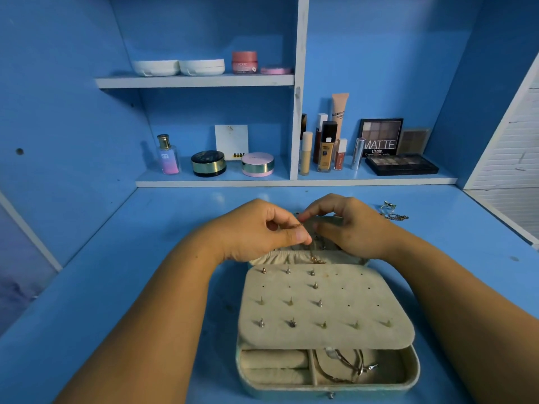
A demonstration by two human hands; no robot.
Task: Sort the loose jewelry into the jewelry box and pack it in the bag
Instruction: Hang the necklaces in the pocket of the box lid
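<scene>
An open teal jewelry box [329, 387] with beige lining lies on the blue desk in front of me. Its earring flap [323, 307] carries several stud earrings, and a bracelet [347, 367] lies in the lower right compartment. My left hand [256, 231] pinches a thin gold necklace [313, 256] that hangs down to the gathered pocket of the lid [280, 256]. My right hand [350, 225] grips the top edge of the lid, its fingertips close to the necklace's upper end. The lid's inside is mostly hidden by both hands.
Loose jewelry, a ring and a short chain [392, 212], lies on the desk to the right of my right hand. Shelves behind hold cosmetics: a perfume bottle [167, 154], compacts, foundation bottles [326, 147] and eyeshadow palettes [401, 164]. A white slatted panel [513, 158] stands at the right.
</scene>
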